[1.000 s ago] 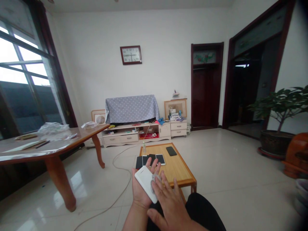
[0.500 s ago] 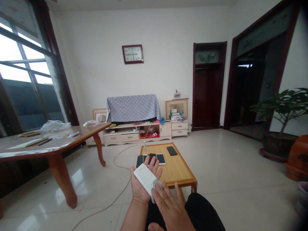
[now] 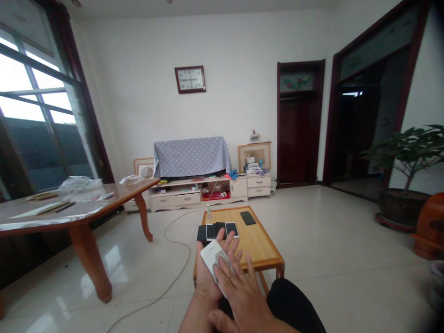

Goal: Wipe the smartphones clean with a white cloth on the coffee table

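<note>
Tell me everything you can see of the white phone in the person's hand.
The white phone is a thin slab with rounded corners and a smooth, plastic-looking white face; no screen or markings show. It lies tilted across the palm of the left hand, its upper end pointing up and left. A grey cloth rests on its face, with the right hand over the cloth and partly hiding the phone's lower end.

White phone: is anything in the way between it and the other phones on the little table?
Yes, the fingers of the left hand stick up between the white phone and the row of phones on the wooden table.
</note>
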### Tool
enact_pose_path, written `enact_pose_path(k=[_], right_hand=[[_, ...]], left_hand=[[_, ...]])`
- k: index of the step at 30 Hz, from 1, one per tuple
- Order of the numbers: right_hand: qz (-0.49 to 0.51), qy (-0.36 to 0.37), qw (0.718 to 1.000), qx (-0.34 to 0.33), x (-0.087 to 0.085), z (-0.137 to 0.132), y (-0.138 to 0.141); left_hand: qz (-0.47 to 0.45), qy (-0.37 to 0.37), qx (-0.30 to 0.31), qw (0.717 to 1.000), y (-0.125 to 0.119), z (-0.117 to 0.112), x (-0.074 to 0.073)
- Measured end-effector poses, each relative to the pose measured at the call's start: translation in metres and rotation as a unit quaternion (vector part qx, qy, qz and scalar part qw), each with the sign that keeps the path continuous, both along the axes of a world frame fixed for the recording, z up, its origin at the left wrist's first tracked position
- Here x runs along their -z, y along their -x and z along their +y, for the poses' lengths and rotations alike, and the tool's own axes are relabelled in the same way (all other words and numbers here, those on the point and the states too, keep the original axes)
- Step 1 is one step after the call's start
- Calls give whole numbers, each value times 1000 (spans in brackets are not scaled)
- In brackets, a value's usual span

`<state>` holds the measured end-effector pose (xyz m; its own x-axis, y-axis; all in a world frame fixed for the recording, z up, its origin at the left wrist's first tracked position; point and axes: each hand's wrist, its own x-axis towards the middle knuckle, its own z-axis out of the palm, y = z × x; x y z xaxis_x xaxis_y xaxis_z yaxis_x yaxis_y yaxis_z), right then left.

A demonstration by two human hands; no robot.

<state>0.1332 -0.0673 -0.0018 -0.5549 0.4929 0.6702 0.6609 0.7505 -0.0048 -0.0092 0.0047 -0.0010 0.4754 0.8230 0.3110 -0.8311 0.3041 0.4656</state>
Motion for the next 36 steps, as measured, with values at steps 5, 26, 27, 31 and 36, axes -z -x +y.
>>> enact_pose_path(k=[5, 26, 27, 31, 36], right_hand=[[0, -18, 1000, 0, 15, -3, -9], [22, 45, 998, 42, -11, 7, -9], [27, 43, 998, 47, -16, 9, -7], [15, 14, 999, 32, -7, 6, -11], [-6, -79, 997, 8, 31, -9, -22]], left_hand=[[-13, 32, -53, 998, 11, 2, -6], [-8, -42, 52, 998, -16, -4, 2], [-7, -36, 55, 998, -19, -5, 2], [-7, -20, 28, 999, -5, -4, -2], [-23, -16, -14, 999, 21, 1, 0]])
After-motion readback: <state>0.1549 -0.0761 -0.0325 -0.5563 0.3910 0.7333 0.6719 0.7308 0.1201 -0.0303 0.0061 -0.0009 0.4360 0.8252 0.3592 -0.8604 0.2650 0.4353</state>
